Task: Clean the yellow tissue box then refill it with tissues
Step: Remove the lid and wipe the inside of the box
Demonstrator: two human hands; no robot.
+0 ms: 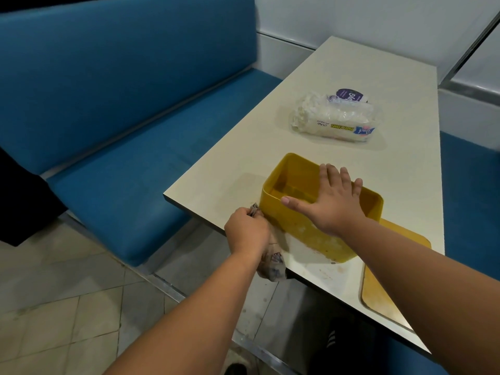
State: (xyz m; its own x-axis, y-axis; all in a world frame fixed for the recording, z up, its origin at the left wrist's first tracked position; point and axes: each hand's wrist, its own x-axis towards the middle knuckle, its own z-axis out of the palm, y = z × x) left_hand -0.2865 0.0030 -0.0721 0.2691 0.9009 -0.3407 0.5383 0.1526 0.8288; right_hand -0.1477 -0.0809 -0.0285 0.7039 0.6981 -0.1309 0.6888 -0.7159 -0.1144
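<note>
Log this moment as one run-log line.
phase: cleaning | left hand: grips rag against yellow tissue box | right hand: flat on box rim | tissue pack: untouched on table

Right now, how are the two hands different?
The left hand curls round a dirty cloth at the table edge; the right hand lies flat, fingers straight, on the yellow box. The left has a grip; the right only presses. Both are bare.

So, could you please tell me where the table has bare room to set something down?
Free: the far end beyond the tissue pack, and the strip between pack and yellow box. Crowded: the near edge, with box, lid, cloth and both hands.
</note>
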